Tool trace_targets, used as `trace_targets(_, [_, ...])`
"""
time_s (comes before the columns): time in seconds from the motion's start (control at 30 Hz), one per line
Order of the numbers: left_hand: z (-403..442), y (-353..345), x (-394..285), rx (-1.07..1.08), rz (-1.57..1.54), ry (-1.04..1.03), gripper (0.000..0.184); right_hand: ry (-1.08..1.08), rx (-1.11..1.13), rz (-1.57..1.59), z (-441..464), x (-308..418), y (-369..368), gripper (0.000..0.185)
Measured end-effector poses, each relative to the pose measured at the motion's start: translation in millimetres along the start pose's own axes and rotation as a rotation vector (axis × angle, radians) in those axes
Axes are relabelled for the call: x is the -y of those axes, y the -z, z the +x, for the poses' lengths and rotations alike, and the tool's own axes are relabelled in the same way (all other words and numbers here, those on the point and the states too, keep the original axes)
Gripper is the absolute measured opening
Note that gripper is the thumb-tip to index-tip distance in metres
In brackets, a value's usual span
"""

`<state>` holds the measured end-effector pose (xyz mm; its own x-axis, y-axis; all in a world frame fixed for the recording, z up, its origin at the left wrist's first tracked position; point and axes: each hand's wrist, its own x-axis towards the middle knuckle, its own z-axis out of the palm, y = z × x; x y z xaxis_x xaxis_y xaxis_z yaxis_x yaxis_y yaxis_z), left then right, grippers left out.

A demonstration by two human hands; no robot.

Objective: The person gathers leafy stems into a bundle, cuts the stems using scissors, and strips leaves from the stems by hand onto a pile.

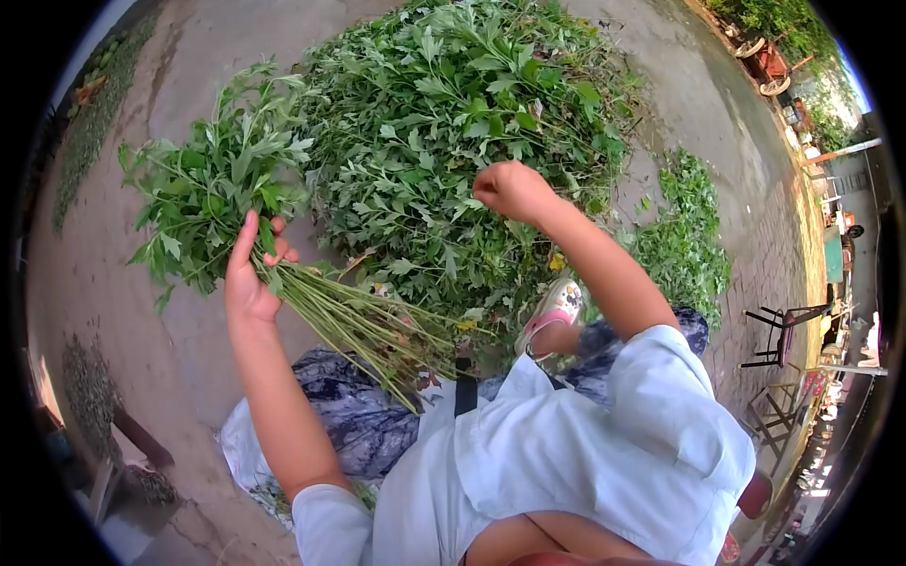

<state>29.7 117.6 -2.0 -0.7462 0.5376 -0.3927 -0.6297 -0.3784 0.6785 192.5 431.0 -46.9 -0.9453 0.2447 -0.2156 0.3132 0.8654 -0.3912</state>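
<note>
A bunch of leafy green stems (354,311) rests in my left hand (253,278). Its leaves spread out to the upper left, and the bare stalks run down toward my lap. The fingers curl around the stalks just below the leaves, with the thumb pointing up. My right hand (514,191) is closed, its fingers curled in, above a large heap of cut leafy stems (425,141). Whatever those fingers hold, if anything, is hidden from view.
A smaller patch of cut greens (684,226) lies right of the heap. My clog-shod foot (557,316) touches the heap's near edge. A dark chair (783,335) stands on the paving at right. Drying plant matter (94,396) lies along the left.
</note>
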Motion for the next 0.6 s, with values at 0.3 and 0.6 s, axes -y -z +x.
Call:
trace_targets(0.3, [-8, 1, -3, 0.013, 0.037, -0.016, 0.023, -0.109, -0.056, 0.010, 15, 15, -115, 0.026])
trace_targets(0.6, [1, 18, 0, 0.023, -0.003, 0.019, 0.025, 0.006, -0.220, 0.304, -22, 35, 66, 0.022])
